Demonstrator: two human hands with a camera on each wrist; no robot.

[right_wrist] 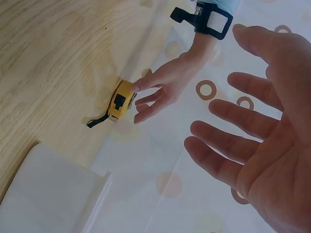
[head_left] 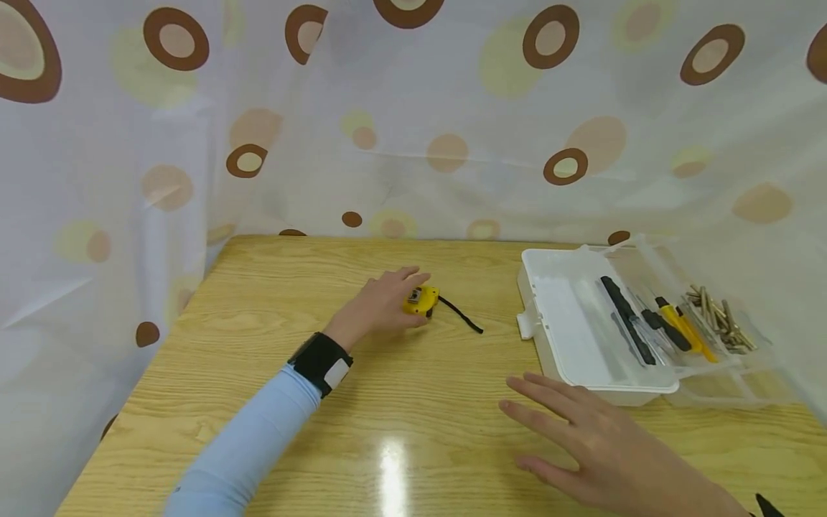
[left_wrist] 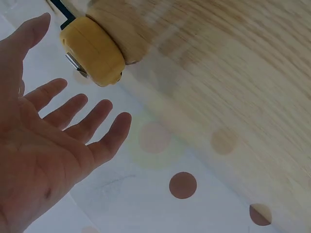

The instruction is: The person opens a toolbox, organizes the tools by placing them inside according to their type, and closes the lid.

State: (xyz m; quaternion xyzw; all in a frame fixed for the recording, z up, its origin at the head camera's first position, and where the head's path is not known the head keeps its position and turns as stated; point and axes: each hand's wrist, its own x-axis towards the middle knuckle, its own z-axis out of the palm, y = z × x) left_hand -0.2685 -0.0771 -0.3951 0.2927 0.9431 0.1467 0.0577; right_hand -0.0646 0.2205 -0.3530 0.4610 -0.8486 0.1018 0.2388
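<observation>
A yellow tape measure (head_left: 423, 301) stands on the wooden table, its black wrist strap (head_left: 461, 314) trailing to the right. My left hand (head_left: 382, 300) reaches around it from the left, thumb on the near side and fingers on the far side. In the left wrist view, the fingers of that hand (left_wrist: 58, 131) are spread and relaxed, with the tape measure (left_wrist: 92, 51) just beyond their tips. My right hand (head_left: 601, 438) hovers over the front right of the table, fingers loosely extended and holding nothing. Its palm (right_wrist: 272, 174) shows bare in the right wrist view.
To the right sits a white toolbox (head_left: 562, 323) with its clear lid (head_left: 711, 388) folded open. In the lid lie black-handled tools (head_left: 627, 319), a yellow-handled tool (head_left: 694, 334) and several brass-coloured screws or bolts (head_left: 717, 316). A dotted white curtain (head_left: 400, 93) hangs behind the table.
</observation>
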